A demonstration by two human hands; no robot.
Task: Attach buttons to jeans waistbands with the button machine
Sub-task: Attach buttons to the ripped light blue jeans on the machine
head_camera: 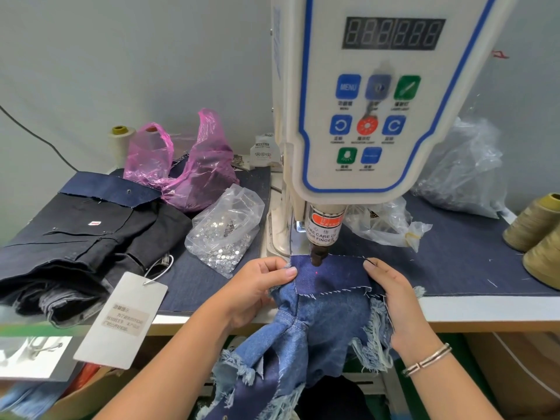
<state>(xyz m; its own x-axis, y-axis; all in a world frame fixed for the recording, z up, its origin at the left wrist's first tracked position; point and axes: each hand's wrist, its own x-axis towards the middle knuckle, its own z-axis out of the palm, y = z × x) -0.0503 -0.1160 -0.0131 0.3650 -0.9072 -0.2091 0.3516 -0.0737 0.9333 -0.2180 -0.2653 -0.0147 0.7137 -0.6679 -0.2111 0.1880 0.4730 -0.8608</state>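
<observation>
Under the button machine [357, 116] head I saw the jeans waistband [330, 272] lying flat, a red dot on it. My left hand [254, 286] pinched its left edge and my right hand [394, 294] gripped its right edge; a bag of buttons [225, 230] sat just left.

Denim-covered table [472, 268]: folded jeans [75, 253], button bag [225, 228], thread cones [539, 237].

1. The button machine [372, 101] has a blue key [348, 86] marked "MENU" on its front panel.
2. Its display [393, 33] shows only unlit digit segments.
3. The round plunger label [325, 227] reads "TAKE CARE OF YOUR FINGER" under an orange warning strip.
4. The hang tag [121, 319] carries print too small to read.
</observation>
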